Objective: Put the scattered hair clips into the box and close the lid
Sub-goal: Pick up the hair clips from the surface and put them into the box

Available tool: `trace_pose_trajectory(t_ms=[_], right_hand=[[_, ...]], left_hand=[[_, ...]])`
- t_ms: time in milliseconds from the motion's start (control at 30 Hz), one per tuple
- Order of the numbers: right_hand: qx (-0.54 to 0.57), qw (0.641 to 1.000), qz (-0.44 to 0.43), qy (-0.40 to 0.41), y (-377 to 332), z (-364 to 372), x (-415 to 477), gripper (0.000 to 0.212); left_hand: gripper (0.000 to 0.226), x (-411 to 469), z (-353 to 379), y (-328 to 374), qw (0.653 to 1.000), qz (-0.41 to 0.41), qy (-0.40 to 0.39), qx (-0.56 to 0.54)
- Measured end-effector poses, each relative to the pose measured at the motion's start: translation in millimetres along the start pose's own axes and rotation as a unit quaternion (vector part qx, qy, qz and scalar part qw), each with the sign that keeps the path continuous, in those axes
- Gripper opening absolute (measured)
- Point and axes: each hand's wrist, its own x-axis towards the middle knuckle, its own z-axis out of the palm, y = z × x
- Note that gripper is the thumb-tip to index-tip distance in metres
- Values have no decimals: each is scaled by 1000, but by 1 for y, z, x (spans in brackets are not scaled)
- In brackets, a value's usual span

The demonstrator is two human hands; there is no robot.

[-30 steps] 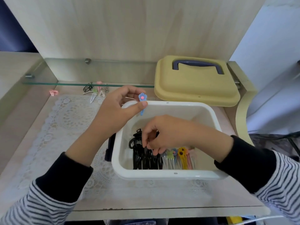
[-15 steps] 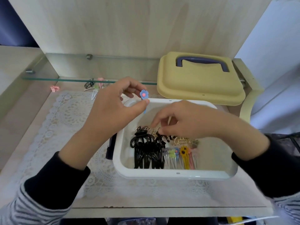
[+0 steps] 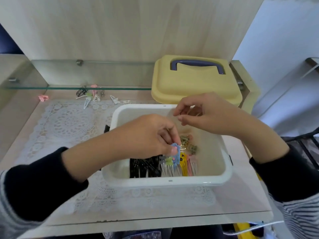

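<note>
Blue flower hair clip being set into the white plastic box.

Left hand (image 3: 146,137) pinches the small blue flower-topped hair clip (image 3: 175,153) over the sorted row inside the white plastic box (image 3: 165,182). Right hand (image 3: 205,116) hovers above, fingers loosely curled, apparently empty. Loose clips (image 3: 93,97) remain on the table; the yellow lid (image 3: 195,87) is off. Clips judged light, stiff, slippery; pinch at the decorated head.

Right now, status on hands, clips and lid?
Left hand pinching blue flower clip inside white box. Right hand above box, nothing visibly held. Loose clips by glass shelf; yellow lid off.
</note>
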Motion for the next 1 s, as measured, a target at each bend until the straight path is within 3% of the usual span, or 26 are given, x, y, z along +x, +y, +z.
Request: trace_pose_trajectory(t_ms=[267, 433, 1000], right_hand=[[20, 1000, -13, 4, 4, 1, -1, 7], [13, 1000, -21, 0, 3, 2, -1, 8], [7, 1000, -21, 9, 5, 5, -2, 10]], left_hand=[[9, 33, 18, 0, 976, -35, -92, 193], [9, 40, 27, -2, 961, -9, -63, 270], [13, 31, 19, -2, 958, 6, -15, 286]])
